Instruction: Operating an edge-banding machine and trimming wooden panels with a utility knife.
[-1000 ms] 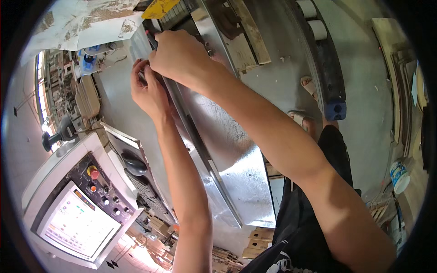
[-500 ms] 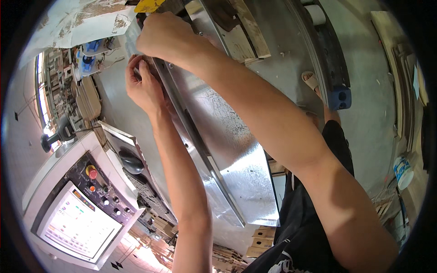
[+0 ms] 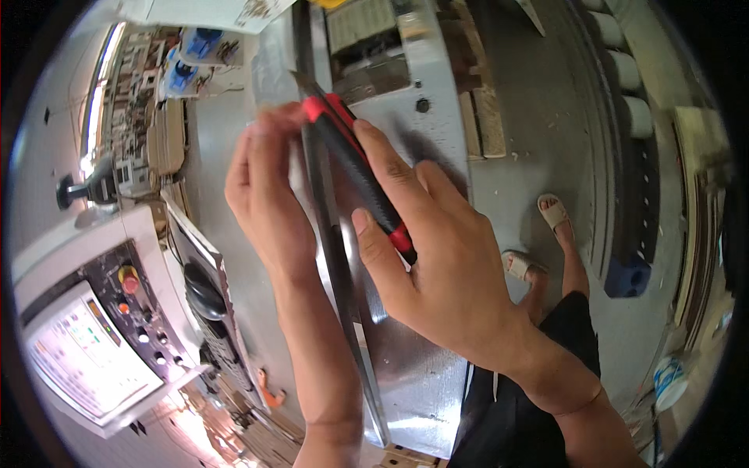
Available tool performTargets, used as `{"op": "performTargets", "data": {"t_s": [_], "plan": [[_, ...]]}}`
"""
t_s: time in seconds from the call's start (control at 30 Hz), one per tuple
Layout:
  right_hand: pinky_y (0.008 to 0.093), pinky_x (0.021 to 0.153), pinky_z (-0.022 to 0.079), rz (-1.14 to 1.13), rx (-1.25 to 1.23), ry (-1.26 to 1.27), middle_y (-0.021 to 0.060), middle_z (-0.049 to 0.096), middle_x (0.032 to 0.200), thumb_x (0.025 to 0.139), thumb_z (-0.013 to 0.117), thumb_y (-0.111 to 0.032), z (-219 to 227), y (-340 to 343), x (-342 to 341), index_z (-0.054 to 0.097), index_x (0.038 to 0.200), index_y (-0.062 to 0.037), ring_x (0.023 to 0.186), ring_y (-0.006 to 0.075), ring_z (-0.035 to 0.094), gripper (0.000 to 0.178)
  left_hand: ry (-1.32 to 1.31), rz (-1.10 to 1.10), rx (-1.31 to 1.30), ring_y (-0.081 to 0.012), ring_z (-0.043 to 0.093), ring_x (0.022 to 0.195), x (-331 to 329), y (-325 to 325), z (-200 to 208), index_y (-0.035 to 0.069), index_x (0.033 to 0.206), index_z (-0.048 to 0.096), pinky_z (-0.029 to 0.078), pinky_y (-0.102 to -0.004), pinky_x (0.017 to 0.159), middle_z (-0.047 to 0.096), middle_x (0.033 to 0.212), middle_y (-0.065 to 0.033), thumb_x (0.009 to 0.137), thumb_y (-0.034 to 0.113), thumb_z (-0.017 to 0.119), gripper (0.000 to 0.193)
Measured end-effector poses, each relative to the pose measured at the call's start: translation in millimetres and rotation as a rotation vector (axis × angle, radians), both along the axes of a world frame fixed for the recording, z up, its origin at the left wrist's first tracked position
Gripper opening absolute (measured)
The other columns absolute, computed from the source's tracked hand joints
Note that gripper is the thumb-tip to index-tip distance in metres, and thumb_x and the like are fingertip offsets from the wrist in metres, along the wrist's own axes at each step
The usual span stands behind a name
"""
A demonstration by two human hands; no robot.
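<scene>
Held in my right hand [image 3: 445, 257] is a utility knife [image 3: 355, 160] with a black-and-red handle, its thin dark tip slanting up and left. The thumb and fingers lie along the handle's sides. My left hand [image 3: 269, 187] is at the knife's front end, with bent fingers smeared by motion. Whether those fingertips touch the knife or hold anything small, I cannot tell. Under both hands runs a long metal rail [image 3: 337, 265] beside a shiny metal machine bed [image 3: 421, 390].
At left stand a control console [image 3: 117, 312] with a lit screen and red button, and a black mouse [image 3: 204, 292] beside a keyboard. A roller conveyor [image 3: 624, 156] runs along the right. My sandalled feet [image 3: 554, 210] are on the grey floor. Boards [image 3: 694, 218] lean far right.
My right hand has drawn back from the rail's far end, and the knife now shows in it. My left hand has moved slightly right and down. The view has shifted.
</scene>
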State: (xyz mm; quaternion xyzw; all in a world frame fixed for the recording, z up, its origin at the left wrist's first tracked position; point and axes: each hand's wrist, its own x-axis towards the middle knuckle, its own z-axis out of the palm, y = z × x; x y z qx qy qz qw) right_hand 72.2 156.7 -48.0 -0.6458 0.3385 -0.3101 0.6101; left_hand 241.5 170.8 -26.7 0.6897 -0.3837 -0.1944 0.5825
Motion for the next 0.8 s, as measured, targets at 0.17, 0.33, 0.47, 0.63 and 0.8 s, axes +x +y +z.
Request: {"op": "performTargets", "data": {"t_s": [0.17, 0.33, 0.47, 0.63, 0.8], "plan": [[0.0368, 0.054, 0.051, 0.095, -0.296, -0.014, 0.0152, 0.05, 0.097, 0.081, 0.063, -0.015, -11.2, 9.2, 11.3, 0.034, 0.147, -0.0039, 0.066, 0.028, 0.06, 0.073, 0.315, 0.113, 0.125, -0.0062, 0.061, 0.079, -47.5, 32.9, 18.4, -0.004, 0.127, 0.051, 0.046, -0.0186, 0.07, 0.068, 0.09, -0.0069, 0.093, 0.009, 0.064, 0.039], [0.0341, 0.064, 0.052, 0.324, -0.179, -0.137, 0.021, 0.054, 0.106, 0.081, 0.066, -0.015, -2.3, 11.2, 4.7, 0.022, 0.149, 0.0029, 0.078, 0.0286, 0.064, 0.083, 0.473, 0.183, -0.038, -0.0088, 0.064, 0.08, -50.6, 62.1, 15.6, -0.004, 0.127, 0.051, 0.05, -0.0218, 0.072, 0.069, 0.092, -0.0096, 0.094, 0.007, 0.061, 0.036], [0.0237, 0.064, 0.045, 0.432, -0.134, -0.096, 0.0102, 0.068, 0.097, 0.082, 0.068, -0.008, 2.2, 21.8, 19.9, 0.023, 0.149, 0.0035, 0.076, 0.015, 0.065, 0.081, 0.492, 0.191, -0.067, -0.0097, 0.064, 0.08, -37.9, 97.7, 8.8, -0.004, 0.127, 0.051, 0.051, -0.0242, 0.072, 0.069, 0.092, -0.011, 0.093, 0.006, 0.061, 0.037], [0.0298, 0.077, 0.05, 0.505, 0.002, -0.076, 0.0186, 0.062, 0.112, 0.087, 0.064, -0.006, -14.4, 37.7, 15.0, 0.022, 0.147, 0.0067, 0.092, 0.0185, 0.064, 0.075, 0.369, -0.008, -0.011, -0.0034, 0.054, 0.065, -25.9, 115.3, -3.1, 0.001, 0.125, 0.055, 0.041, -0.0207, 0.056, 0.066, 0.074, -0.0024, 0.09, 0.005, 0.065, 0.036], [0.0318, 0.091, 0.045, 0.391, 0.055, -0.135, 0.0212, 0.055, 0.124, 0.092, 0.059, -0.004, -3.4, 48.6, 17.0, 0.012, 0.15, 0.0043, 0.108, 0.0223, 0.058, 0.075, 0.139, -0.001, -0.115, -0.0118, 0.061, 0.061, -23.9, 123.5, -16.2, 0.001, 0.119, 0.058, 0.046, -0.0249, 0.056, 0.067, 0.076, -0.0082, 0.088, 0.011, 0.068, 0.034]]}}
